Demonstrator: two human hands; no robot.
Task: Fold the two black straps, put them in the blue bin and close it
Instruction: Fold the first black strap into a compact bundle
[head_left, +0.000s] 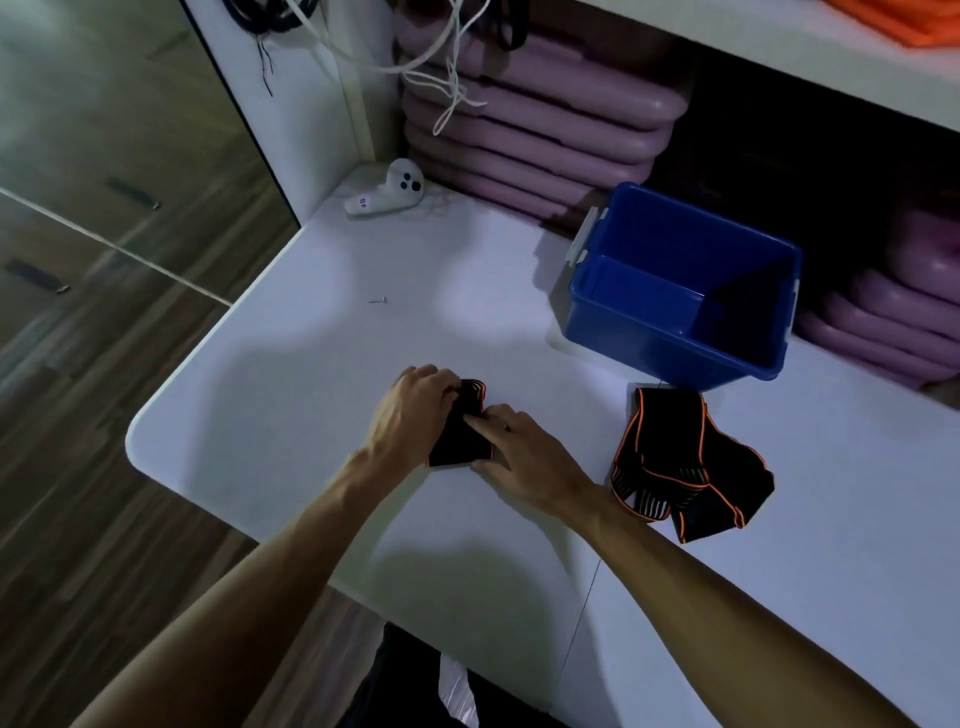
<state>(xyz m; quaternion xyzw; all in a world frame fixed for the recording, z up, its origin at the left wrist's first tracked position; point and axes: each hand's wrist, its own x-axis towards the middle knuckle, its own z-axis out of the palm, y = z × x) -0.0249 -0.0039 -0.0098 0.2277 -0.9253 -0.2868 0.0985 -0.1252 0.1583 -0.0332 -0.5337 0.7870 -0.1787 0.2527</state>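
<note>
The white table (291, 374) lies bare across its left and middle, so a hand could sweep there freely; only a tiny screw (378, 300) sits in that stretch. At the far left corner a white controller (387, 195) lies, with white cords (447, 78) dangling above it. The open blue bin (680, 291) blocks the far right, its top unobstructed. Just near it a loose black strap (685, 467) covers the table. Stacked purple pads (545, 130) wall off the far side.
</note>
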